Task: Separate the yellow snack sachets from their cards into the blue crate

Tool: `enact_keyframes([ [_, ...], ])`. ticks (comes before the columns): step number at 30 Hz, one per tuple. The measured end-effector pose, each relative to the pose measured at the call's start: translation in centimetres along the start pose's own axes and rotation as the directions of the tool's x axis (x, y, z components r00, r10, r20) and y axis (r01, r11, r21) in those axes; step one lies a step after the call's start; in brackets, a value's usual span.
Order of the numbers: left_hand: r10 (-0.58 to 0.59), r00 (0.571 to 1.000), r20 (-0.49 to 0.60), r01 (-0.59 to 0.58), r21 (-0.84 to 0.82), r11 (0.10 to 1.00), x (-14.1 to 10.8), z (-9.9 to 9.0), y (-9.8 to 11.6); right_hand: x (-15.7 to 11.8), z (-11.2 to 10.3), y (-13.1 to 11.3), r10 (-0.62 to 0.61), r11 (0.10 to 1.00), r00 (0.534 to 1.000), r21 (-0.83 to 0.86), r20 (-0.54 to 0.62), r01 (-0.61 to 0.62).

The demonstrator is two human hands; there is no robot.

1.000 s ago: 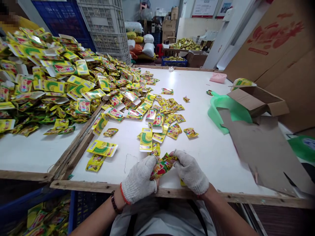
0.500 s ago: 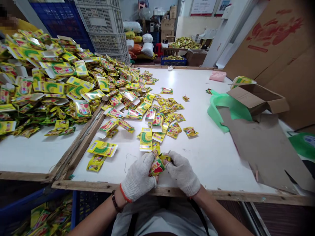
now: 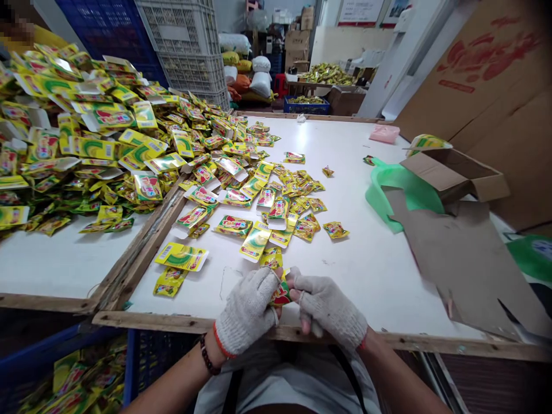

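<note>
Close to the table's front edge, my left hand [image 3: 250, 310], in a white knit glove with bare fingertips, is closed around a small red, green and yellow box [image 3: 281, 294]. My right hand [image 3: 330, 307], gloved alike, pinches at the right end of this box. The fingers cover most of the box, so its end flap is hard to make out. Just beyond the hands lie a yellow sachet [image 3: 271, 257] and a yellow box [image 3: 256, 241] with an open white flap. Another box [image 3: 233, 226] rests printed side up behind my left hand.
A big heap of boxes and sachets [image 3: 103, 132] covers the left side, across a wooden strip [image 3: 146, 247]. On the right are flattened cardboard [image 3: 457, 259], a green plastic scoop [image 3: 388, 195] and an open carton [image 3: 448, 169]. A blue crate [image 3: 130, 368] stands below left.
The yellow sachet between my hands is now out of sight, and my right hand has moved slightly right onto the box's end. Two boxes beyond my hands have shifted and turned.
</note>
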State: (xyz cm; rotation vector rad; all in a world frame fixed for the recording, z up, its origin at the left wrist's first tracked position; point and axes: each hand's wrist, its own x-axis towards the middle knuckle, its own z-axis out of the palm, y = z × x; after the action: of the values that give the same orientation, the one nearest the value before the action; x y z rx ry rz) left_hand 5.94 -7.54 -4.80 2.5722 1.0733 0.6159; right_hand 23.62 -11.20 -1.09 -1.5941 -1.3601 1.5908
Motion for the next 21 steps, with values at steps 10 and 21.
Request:
enact_keyframes([
  [10,-0.307,0.95,0.062,0.259,-0.706,0.659,-0.3,0.3,0.3,2.7,-0.6,-2.3,-0.454,0.839,0.881,-0.272,0.132,0.472],
  [21,-0.335,0.932,0.137,0.319,-0.749,0.58,-0.2,-0.9,-0.3,1.6,1.9,3.1,-0.331,0.942,0.859,-0.083,-0.392,0.325],
])
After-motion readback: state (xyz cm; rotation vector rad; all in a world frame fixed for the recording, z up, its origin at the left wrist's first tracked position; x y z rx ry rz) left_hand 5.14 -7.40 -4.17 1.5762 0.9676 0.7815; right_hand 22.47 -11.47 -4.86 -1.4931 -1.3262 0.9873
